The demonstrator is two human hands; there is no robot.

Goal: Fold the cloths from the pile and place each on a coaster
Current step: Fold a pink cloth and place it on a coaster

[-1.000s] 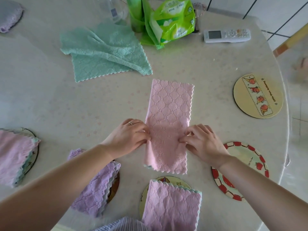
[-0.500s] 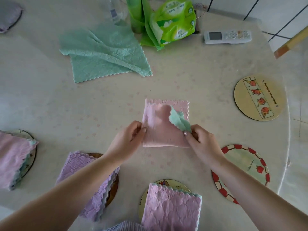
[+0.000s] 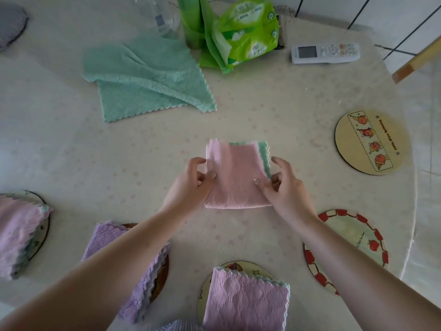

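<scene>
Folded cloth [image 3: 235, 177] left of 2 bare coasters [image 3: 371, 141]

Pink cloth [image 3: 235, 177] edged mint — green cloth [image 3: 145, 77] — red-rimmed coaster [image 3: 346, 252].

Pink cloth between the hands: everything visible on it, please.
The pink cloth is plush with an embossed diamond texture, folded into a rough square and lying flat on the table. Mint-green scalloped layers peek out along its far and right edges. The left hand pinches its left edge, the right hand its right.
</scene>
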